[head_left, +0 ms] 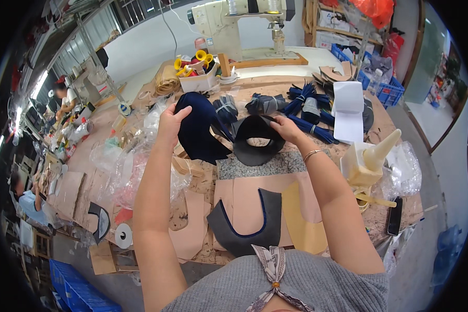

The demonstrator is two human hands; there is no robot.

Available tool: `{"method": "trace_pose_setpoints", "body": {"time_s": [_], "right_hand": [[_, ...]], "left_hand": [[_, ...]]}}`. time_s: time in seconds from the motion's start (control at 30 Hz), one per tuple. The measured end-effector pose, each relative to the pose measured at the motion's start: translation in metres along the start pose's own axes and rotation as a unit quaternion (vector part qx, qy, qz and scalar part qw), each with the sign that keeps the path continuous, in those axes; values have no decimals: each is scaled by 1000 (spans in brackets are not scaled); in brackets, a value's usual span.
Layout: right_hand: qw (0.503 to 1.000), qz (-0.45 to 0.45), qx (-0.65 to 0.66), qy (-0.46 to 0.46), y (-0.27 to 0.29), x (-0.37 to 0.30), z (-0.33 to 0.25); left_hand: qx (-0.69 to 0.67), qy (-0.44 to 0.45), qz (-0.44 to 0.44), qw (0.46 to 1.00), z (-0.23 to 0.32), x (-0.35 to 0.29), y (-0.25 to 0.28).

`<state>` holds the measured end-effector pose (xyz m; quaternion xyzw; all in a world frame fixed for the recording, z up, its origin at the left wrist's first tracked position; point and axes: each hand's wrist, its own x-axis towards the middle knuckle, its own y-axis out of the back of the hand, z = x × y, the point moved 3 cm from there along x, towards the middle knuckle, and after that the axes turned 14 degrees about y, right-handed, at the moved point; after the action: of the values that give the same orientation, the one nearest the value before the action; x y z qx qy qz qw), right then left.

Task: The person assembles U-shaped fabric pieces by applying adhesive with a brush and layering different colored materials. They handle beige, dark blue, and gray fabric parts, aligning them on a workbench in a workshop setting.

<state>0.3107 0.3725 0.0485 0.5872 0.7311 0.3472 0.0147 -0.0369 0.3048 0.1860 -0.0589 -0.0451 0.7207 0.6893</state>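
My left hand (170, 124) pinches the edge of a dark navy cut material piece (198, 130), thumb on top, held up over the table. The thumb and fingers of my right hand (288, 129) grip the upper edge of a curled black-grey material piece (252, 153), which bends round an opening. The two pieces come close together between my hands. Nearer me lies a grey U-shaped piece (226, 234) with a dark blue inner edge. It rests on pinkish sheets (301, 195), with a yellowish piece (299, 229) to its right. Behind my hands are tied bundles of dark strips (312, 112).
A glue container with a cone spout (366, 161) and a phone (394, 216) stand and lie at the right. Crumpled clear plastic (122, 171) covers the left. A sewing machine (223, 36), a white box of thread cones (197, 80) and white paper (348, 114) are farther back.
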Motion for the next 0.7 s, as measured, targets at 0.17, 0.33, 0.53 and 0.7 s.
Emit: {"method": "trace_pose_setpoints", "body": {"time_s": [0.17,0.33,0.53,0.7], "right_hand": [[999,-9,25,-22,-1,-3,-9],[970,-211,110,-41,-7,-27,-17],[934,-166,-243,200,-10,-99,-48],[912,-135,-306,237,17,-168,-88]], "left_hand": [[9,-2,5,1000,-4,4,12],[-1,-33,17,999,1,8,17],[74,-238,121,961,35,9,-18],[254,-404,131,869,35,-15,-90]]}}
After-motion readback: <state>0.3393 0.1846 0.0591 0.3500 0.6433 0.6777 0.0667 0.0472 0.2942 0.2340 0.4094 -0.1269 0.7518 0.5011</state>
